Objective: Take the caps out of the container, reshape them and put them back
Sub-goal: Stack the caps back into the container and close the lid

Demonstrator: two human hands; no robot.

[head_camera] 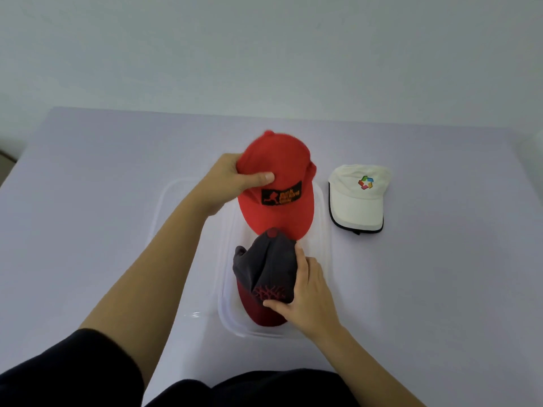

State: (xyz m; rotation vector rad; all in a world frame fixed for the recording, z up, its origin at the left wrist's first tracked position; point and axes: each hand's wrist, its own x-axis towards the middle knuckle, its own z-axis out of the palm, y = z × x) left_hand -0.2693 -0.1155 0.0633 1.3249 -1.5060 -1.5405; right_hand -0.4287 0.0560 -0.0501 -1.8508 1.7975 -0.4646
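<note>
A clear plastic container sits in the middle of the table. My left hand grips the crown of a red cap with a black patch, held over the container's far end. A crumpled grey cap with a dark red brim lies in the container's near end. My right hand holds its right side, thumb at the front edge and fingers along the crown. A white cap with a colourful logo rests on the table to the right of the container.
The container's clear lid lies flat on the table at the left, partly under the container. The lavender table ends at a pale wall beyond. My dark-clothed lap fills the bottom edge.
</note>
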